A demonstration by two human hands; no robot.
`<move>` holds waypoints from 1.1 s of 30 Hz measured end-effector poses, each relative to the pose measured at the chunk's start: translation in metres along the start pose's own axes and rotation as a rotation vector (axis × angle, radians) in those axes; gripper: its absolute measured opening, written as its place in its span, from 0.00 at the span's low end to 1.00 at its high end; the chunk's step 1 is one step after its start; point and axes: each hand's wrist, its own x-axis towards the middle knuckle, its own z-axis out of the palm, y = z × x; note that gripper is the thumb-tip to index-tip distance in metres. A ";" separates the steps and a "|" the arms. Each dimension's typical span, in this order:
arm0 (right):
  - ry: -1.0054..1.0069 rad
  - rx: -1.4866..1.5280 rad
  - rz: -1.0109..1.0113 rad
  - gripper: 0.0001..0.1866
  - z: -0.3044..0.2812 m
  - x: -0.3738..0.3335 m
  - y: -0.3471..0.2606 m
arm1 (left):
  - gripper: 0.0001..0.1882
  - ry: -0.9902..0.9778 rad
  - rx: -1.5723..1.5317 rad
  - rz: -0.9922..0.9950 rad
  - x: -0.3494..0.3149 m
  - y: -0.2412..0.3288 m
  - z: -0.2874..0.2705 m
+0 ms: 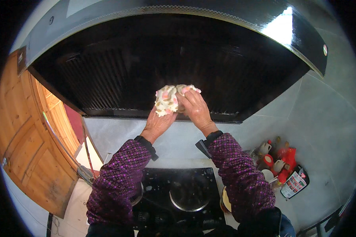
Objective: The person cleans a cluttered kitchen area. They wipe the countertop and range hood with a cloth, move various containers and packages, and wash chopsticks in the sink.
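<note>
Both my arms, in purple patterned sleeves, reach up to the black range hood (118, 59). A crumpled cream cloth with pink and brown patches (166, 100) lies bunched between my hands. My right hand (195, 108) has its fingers bent over the cloth's right part. My left hand (159, 123) is under the cloth's lower left side; its fingers are mostly hidden behind the folds. The cloth is at the hood's lower middle, near its bottom edge; whether it touches the surface I cannot tell.
Below is a black cooktop (178, 189) with round burners. Right of it stand a round container (226, 200), bottles and red packages (281, 160), and a black-edged labelled container (295, 183). A wooden door (31, 146) stands at left, with long-handled poles (87, 150) beside it.
</note>
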 end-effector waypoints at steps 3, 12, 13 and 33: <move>0.166 -0.072 -0.051 0.25 -0.027 0.012 0.004 | 0.31 0.172 -0.009 0.139 0.024 0.023 -0.036; 0.423 -0.302 -0.049 0.22 -0.075 0.035 0.067 | 0.22 0.313 -0.100 0.255 0.116 0.064 -0.046; 0.391 -0.267 -0.061 0.22 -0.071 0.024 0.071 | 0.23 0.299 -0.160 0.235 0.112 0.064 -0.034; 0.230 -0.158 0.188 0.22 -0.043 -0.118 0.082 | 0.28 -0.181 -0.202 0.281 0.037 0.083 0.095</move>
